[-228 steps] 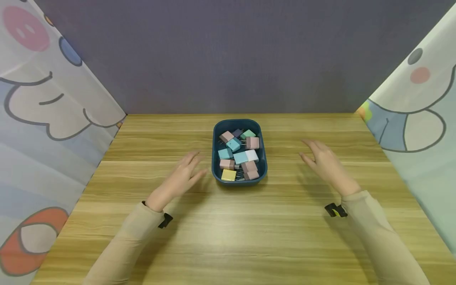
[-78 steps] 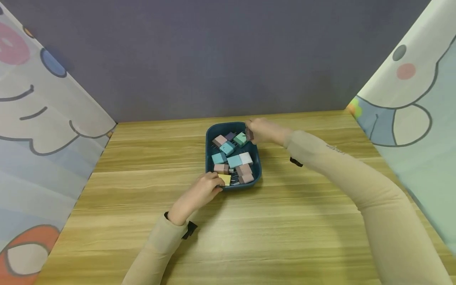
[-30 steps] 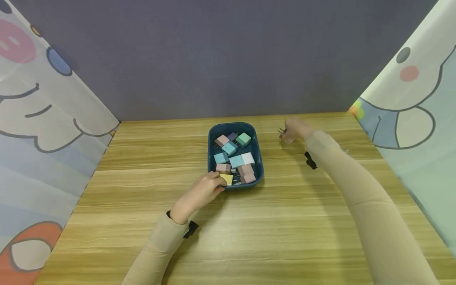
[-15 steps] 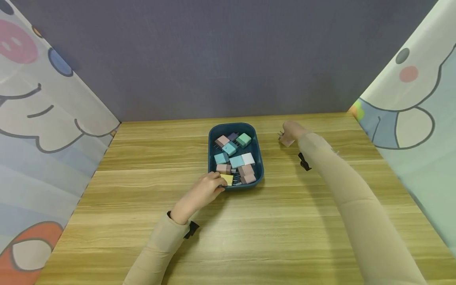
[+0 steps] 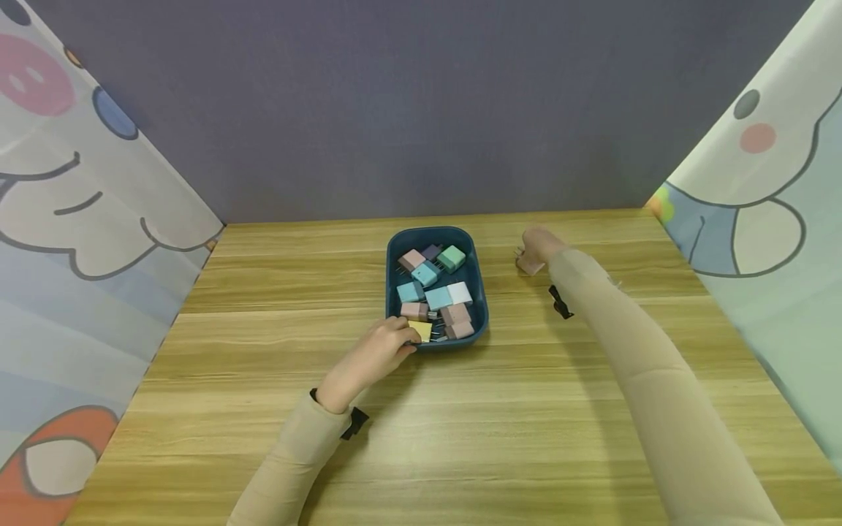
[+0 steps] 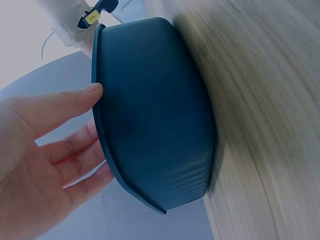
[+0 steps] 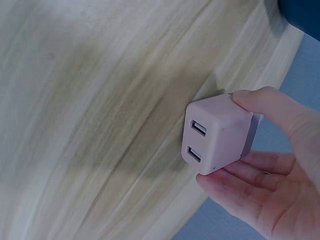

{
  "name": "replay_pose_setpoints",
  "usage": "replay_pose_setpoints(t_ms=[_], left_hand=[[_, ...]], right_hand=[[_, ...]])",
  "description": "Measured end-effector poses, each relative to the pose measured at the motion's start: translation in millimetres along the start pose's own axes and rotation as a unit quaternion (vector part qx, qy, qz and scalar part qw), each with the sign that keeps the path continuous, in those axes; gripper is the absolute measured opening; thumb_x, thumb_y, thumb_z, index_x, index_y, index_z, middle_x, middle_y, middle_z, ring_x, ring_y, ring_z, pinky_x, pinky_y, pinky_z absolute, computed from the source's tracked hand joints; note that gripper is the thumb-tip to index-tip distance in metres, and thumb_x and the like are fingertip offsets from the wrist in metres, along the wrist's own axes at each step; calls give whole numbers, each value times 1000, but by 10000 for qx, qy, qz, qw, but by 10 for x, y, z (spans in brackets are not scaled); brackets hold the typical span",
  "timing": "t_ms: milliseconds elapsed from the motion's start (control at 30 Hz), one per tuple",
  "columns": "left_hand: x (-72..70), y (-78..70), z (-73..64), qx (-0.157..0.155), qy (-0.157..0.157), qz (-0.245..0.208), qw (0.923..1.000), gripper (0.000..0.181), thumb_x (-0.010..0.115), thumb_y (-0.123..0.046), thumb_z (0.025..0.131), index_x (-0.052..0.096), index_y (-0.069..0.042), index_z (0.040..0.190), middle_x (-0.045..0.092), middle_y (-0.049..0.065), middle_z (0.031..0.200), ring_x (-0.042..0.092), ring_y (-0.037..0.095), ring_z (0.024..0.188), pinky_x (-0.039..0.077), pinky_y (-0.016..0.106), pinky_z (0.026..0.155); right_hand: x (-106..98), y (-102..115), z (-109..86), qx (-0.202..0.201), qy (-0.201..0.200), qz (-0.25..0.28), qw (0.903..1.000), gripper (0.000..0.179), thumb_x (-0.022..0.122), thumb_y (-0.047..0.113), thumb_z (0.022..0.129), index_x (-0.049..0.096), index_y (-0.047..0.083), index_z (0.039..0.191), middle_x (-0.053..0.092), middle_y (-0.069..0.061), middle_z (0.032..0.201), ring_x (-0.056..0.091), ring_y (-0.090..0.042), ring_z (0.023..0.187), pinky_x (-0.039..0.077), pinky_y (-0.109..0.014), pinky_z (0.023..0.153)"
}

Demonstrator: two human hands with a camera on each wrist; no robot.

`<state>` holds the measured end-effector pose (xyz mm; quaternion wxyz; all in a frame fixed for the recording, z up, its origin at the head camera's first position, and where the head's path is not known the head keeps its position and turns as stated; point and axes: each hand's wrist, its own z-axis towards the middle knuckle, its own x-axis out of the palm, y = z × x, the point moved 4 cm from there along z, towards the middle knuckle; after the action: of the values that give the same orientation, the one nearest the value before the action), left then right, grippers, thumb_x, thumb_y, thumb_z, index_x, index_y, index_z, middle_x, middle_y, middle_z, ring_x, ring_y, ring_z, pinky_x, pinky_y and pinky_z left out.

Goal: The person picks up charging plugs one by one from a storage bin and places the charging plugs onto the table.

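My left hand [image 5: 368, 358] grips the near left rim of a dark blue plastic bin [image 5: 484, 314]. In the left wrist view its thumb lies outside the bin wall [image 6: 150, 110] and the fingers reach over the rim. To the right of the bin, my right hand [image 5: 542, 242] pinches a pink USB wall charger [image 7: 212, 132] between thumb and fingers. The charger's two USB ports face the right wrist camera, and its body is at the wood surface. Its prongs point toward the bin in the head view [image 5: 520, 253].
Several more chargers lie in the bin: a green charger [image 5: 452, 257], a white charger [image 5: 460, 293], a yellow charger [image 5: 421, 330], plus blue, pink and dark purple ones. A grey panel [image 5: 434, 109] stands behind the wooden table [image 5: 460, 438], with cartoon-printed curtains [image 5: 776, 197] at both sides.
Both hands were free at first. The left took the bin's rim; the right lifted a pink charger from the bin's far right and carried it right, down to the table. Lately little has moved.
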<state>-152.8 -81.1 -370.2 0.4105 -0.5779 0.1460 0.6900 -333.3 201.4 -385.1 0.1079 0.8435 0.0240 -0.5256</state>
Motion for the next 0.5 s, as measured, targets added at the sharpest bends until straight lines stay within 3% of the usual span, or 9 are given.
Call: replay_pose_setpoints(t_ms=[167,267,333,400,500], left_hand=[[1,1,2,-26,-27,3,10000,9,69,-4,75,67,-6,84,58,2,79,54,15,74,45,25,66],[0,0,1,-33,-32,6,10000,9,69,-4,75,67,-6,84,58,3,79,54,15,74,45,24,67],[0,-2,-1,-37,-15,-3,10000,9,69,-4,75,67,-6,84,58,3,80,54,15,75,45,24,67],[1,-6,-3,-55,14,1,10000,9,68,-5,76,67,-6,84,58,3,80,54,15,75,45,24,67],[0,-7,-2,-102,51,8,9999,9,68,-5,76,67,-7,85,58,2,80,54,15,75,45,24,67]], right_hand=[[19,-12,14,-55,53,100,9999,19,48,6,75,34,11,64,45,-11,74,26,-14,52,30,-29,54],[42,-33,25,-122,227,391,9989,4,47,4,78,44,5,76,47,-18,89,24,-13,52,29,-28,55],[49,-46,24,-179,303,536,9979,7,46,3,79,46,0,86,45,-21,94,24,-14,52,29,-28,55],[47,-50,16,-234,320,604,9974,10,47,3,81,46,-2,90,44,-20,91,27,-15,54,29,-28,57],[24,-45,-4,-288,192,456,9984,7,49,6,80,44,1,81,44,-16,84,34,-18,59,30,-31,59]])
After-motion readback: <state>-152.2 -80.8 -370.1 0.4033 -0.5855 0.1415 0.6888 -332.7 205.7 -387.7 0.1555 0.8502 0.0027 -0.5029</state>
